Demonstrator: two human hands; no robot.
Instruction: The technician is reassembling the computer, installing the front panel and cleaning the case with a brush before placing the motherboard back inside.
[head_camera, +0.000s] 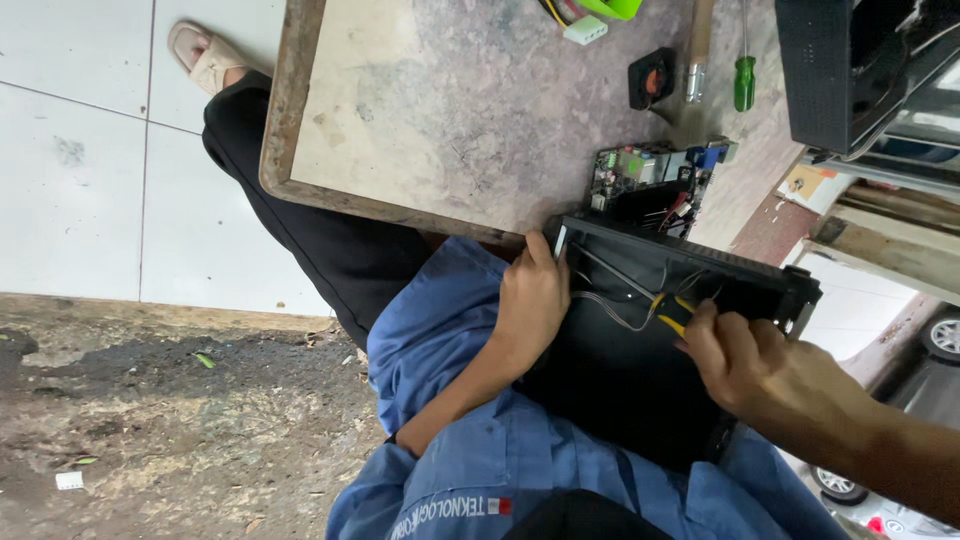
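Two hands work on a black case (640, 370) that rests on the person's lap, its far edge leaning against the rim of the counter (300, 195). The left hand (530, 300) lies flat along the case's near-left side, its fingers (540, 250) stretched up to the top corner and holding nothing but the case itself. The right hand (735, 360) is closed around a yellow-and-black tool handle (672, 312), probably a screwdriver, whose tip I cannot see; it points into the case just beside a loose bundle of thin grey wires (620, 300). A green circuit board (645, 175) with coloured connectors sits on the counter touching the case's far edge, and a green-handled screwdriver (745, 80), a small black fan (652, 78) and a white plug (585, 30) lie further back. The risk, as I judge it, is that the tool slips and nicks or snags those wires, since they cross right by its tip. The case could also slide off the lap if the left hand eases, as only the counter rim and that hand steady it.
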